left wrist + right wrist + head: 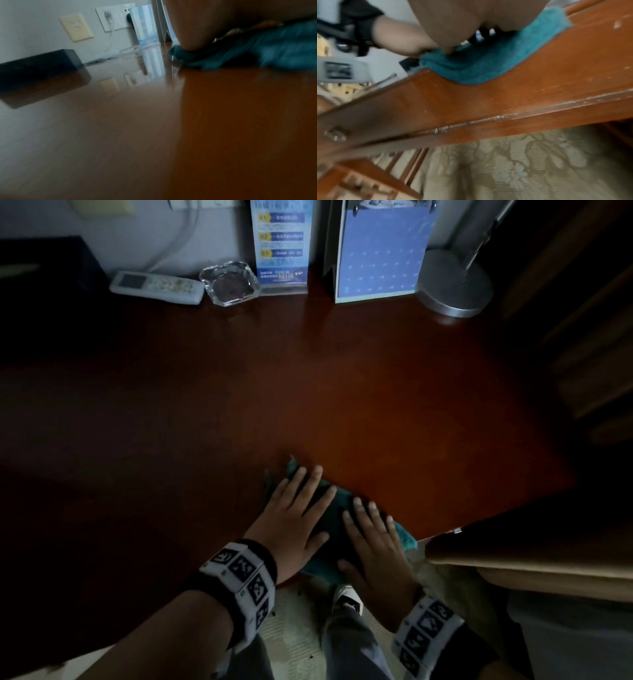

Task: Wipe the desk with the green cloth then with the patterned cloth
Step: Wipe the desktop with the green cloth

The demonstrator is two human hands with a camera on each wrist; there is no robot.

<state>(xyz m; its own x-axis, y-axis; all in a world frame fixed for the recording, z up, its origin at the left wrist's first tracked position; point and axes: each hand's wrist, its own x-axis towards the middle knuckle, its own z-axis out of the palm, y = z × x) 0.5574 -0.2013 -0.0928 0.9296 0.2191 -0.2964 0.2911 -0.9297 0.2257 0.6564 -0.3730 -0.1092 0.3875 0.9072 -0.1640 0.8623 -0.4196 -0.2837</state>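
Note:
The green cloth (335,498) lies bunched at the near edge of the red-brown desk (308,392). My left hand (298,508) presses flat on its left part, fingers straight and spread. Beside it, my right hand (373,539) lies flat on the right part. In the left wrist view the cloth (257,47) sits under the palm (197,27). The right wrist view shows the cloth (479,65) hanging slightly over the desk's front edge (488,108) beneath the hand (453,20). No patterned cloth is in view.
Along the back wall stand a white remote (156,287), a glass ashtray (231,284), a blue sign holder (282,244), a blue calendar (380,251) and a round metal lamp base (455,285). A black box (41,268) sits far left. A brown wooden piece (531,542) juts in at right.

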